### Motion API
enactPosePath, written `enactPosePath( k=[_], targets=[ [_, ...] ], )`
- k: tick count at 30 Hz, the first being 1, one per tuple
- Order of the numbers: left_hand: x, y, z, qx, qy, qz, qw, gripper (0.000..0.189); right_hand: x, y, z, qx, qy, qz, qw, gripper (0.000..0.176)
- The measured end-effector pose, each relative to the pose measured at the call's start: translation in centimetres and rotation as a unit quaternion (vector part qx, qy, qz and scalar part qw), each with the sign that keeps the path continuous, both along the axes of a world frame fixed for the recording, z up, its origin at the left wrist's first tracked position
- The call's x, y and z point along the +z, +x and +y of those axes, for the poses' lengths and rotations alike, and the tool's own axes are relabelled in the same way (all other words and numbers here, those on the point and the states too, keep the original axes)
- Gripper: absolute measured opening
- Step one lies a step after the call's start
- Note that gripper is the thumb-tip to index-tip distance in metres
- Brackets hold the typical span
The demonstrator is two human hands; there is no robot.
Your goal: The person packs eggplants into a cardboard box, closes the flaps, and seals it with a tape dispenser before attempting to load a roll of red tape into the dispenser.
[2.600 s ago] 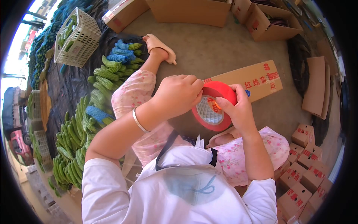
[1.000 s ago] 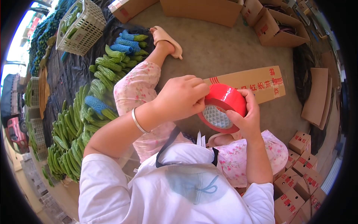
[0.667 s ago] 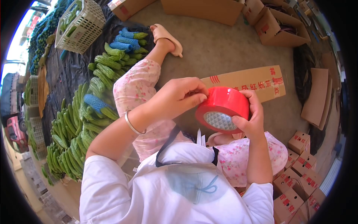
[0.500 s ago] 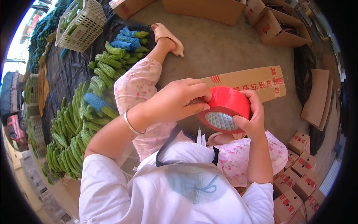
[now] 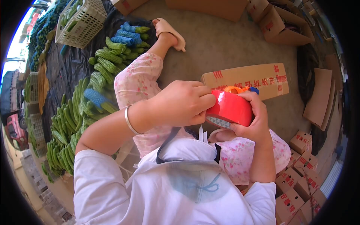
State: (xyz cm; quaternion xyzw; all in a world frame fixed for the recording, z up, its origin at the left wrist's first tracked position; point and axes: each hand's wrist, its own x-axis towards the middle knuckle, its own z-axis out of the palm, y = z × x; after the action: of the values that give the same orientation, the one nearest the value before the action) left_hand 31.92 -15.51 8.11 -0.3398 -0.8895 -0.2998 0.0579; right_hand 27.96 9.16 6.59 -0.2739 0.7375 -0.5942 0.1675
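Observation:
My right hand [image 5: 256, 118] grips a wide roll of red packing tape [image 5: 233, 107], thumb below and fingers behind it. An orange part [image 5: 236, 89] and a small blue part [image 5: 254, 90], like pieces of a tape dispenser, show behind the roll's upper edge. My left hand [image 5: 186, 103], with a silver bangle [image 5: 129, 120] on its wrist, is closed, its fingertips pressed to the left edge of the tape; a loose tape end cannot be made out. Beyond both hands a long printed cardboard box [image 5: 247, 80] lies on the floor.
Bitter melons [image 5: 99, 80], some in blue foam nets [image 5: 95, 97], lie on black sheeting at left. A white plastic crate [image 5: 84, 26] stands there. Open cartons [image 5: 285, 28] are at upper right, flattened cardboard [image 5: 318, 97] at right, small printed boxes [image 5: 290, 204] stacked at lower right.
The roll has tipped, so its patterned core shows less and its outer face more. The orange and blue parts have come into view. My left hand has closed tighter at the roll's edge.

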Motion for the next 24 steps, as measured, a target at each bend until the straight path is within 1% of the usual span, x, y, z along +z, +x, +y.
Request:
enactPosePath(
  k=[1,3,4,6,7,8,9,10,11,12,13,14,15,16,18,19,21,22,23,24],
  targets=[
    [-0.3,0.2,-0.1,0.001,0.000,-0.001,1.000,0.015,0.2,0.0,0.0,0.016,0.024,0.057,0.998,0.059],
    [-0.9,0.5,-0.4,0.096,0.020,-0.038,0.994,0.011,0.2,0.3,0.0,0.025,0.021,0.064,0.997,0.059],
    [-1.3,0.5,-0.5,0.095,0.018,-0.035,0.995,0.011,0.2,0.3,-0.1,0.031,0.016,0.075,0.997,0.060],
    [-2.0,1.2,-0.3,0.151,0.139,-0.112,0.972,0.012,0.0,0.4,-0.1,0.022,0.013,0.073,0.997,0.060],
    [-1.9,1.5,-0.3,0.151,0.139,-0.111,0.972,0.012,-0.1,0.4,-0.2,0.015,0.008,0.072,0.997,0.060],
    [-1.7,1.7,-0.4,0.168,0.183,-0.210,0.946,0.012,-0.3,0.3,-0.2,0.015,0.009,0.075,0.997,0.060],
    [-1.7,1.8,-0.5,0.183,0.226,-0.306,0.906,0.011,-0.7,0.3,0.0,0.005,0.002,0.075,0.997,0.061],
    [-1.9,1.9,-0.8,0.184,0.227,-0.306,0.906,0.011,-0.8,0.4,0.1,-0.005,-0.003,0.073,0.997,0.061],
    [-2.2,2.1,-1.3,0.158,0.320,-0.367,0.859,0.013,-0.9,0.5,0.2,-0.004,-0.003,0.072,0.997,0.061],
    [-2.4,2.1,-1.6,0.130,0.408,-0.421,0.799,0.016,-0.9,0.5,0.3,0.000,0.009,0.071,0.997,0.061],
    [-1.8,2.0,-1.7,0.132,0.408,-0.421,0.799,0.016,-0.9,0.6,0.2,0.004,0.020,0.071,0.997,0.062],
    [-0.8,1.6,-1.7,0.106,0.327,-0.356,0.869,0.017,-0.8,0.7,0.1,0.005,0.019,0.071,0.997,0.062],
    [-0.2,1.3,-1.8,0.077,0.241,-0.285,0.925,0.018,-0.5,0.8,-0.1,0.016,0.016,0.050,0.998,0.062],
    [-0.2,1.0,-1.7,0.077,0.241,-0.285,0.925,0.018,-0.3,0.9,-0.2,0.028,0.013,0.028,0.999,0.062],
    [-0.3,0.6,-1.4,0.013,0.158,-0.299,0.941,0.017,-0.1,0.8,-0.2,0.044,0.014,0.037,0.998,0.061],
    [-0.3,0.5,-1.5,0.013,0.158,-0.299,0.941,0.017,0.0,0.8,-0.2,0.059,0.015,0.045,0.997,0.061],
    [-0.5,0.3,-1.5,-0.041,0.156,-0.252,0.954,0.015,0.0,0.7,-0.1,0.063,0.012,0.060,0.996,0.062],
    [-0.9,0.4,-1.6,-0.042,0.156,-0.251,0.954,0.015,0.1,0.6,0.0,0.068,0.009,0.075,0.995,0.062],
    [-1.6,0.7,-1.7,0.007,0.204,-0.226,0.952,0.012,-0.2,0.7,0.3,0.067,0.009,0.076,0.995,0.062],
    [-2.2,0.9,-1.9,0.055,0.251,-0.198,0.946,0.011,-0.7,0.7,0.7,0.044,-0.030,0.069,0.996,0.063]
  ],
)
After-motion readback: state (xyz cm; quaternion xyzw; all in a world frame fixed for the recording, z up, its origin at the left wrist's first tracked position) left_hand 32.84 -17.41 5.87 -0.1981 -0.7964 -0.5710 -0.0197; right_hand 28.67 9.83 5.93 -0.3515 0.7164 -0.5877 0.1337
